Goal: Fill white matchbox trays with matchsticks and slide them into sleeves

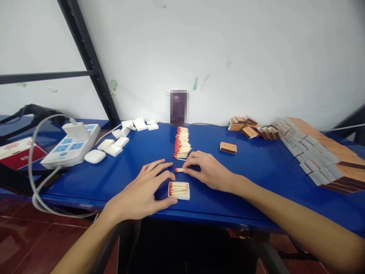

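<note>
Between thumb and fingertips my right hand [209, 169] pinches a few red-tipped matches [179, 170], held just above the desk. Below them lies a white matchbox tray [185, 196] partly filled with matches [177, 188], their red heads to the left. My left hand [142, 186] curves around the tray's left side, fingers spread, the thumb by its lower left corner. Whether the thumb touches the tray I cannot tell. Beyond my hands a long pile of loose matches [182, 142] runs away from me, heads mostly to the left.
White trays [114, 150] lie at the left, near a white case [95, 156] and a power strip [70, 146]. One matchbox sleeve [228, 147] lies right of the pile; several more [251, 131] sit behind. Stacked matchboxes [322, 160] fill the right. A blurred dark panel [179, 108] stands against the wall.
</note>
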Demonstrator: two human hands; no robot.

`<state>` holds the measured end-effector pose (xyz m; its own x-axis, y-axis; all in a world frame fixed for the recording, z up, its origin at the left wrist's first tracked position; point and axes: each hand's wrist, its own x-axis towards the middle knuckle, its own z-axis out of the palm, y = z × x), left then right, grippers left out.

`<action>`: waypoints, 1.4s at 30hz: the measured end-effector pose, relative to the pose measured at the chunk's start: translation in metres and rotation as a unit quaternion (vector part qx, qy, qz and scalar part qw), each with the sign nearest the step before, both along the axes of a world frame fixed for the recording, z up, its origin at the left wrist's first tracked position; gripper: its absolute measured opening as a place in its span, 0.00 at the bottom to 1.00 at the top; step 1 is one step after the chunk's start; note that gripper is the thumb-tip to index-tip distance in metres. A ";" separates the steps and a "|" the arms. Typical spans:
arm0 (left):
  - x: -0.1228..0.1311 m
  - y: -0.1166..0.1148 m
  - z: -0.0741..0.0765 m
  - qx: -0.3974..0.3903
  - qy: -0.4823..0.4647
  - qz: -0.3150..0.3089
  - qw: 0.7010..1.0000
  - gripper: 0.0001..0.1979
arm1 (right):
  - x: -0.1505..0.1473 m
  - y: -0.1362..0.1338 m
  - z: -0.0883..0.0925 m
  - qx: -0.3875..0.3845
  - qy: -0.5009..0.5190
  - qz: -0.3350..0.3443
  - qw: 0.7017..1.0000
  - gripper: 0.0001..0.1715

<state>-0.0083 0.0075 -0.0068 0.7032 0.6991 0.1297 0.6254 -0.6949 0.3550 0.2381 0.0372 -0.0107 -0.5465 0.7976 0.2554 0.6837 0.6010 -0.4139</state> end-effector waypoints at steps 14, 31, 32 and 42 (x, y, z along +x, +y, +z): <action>-0.001 0.001 0.001 -0.011 -0.008 0.013 1.000 0.17 | 0.002 0.004 0.005 0.044 -0.104 0.041 0.993 0.13; 0.000 0.004 -0.004 0.025 -0.010 0.045 0.999 0.17 | 0.001 -0.002 0.007 0.050 -0.051 0.021 0.997 0.10; 0.001 0.004 -0.004 0.028 -0.008 0.052 0.998 0.17 | 0.000 -0.006 0.009 0.045 -0.031 0.032 0.998 0.09; 0.001 0.003 -0.003 0.016 -0.018 0.036 0.999 0.18 | -0.013 -0.028 0.017 0.018 -0.052 0.125 0.991 0.14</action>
<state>-0.0073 0.0102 -0.0102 0.6451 0.7433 0.1769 0.6622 -0.6594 0.3559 0.2256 0.0088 0.0065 -0.7512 0.6248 0.2127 0.5488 0.7703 -0.3246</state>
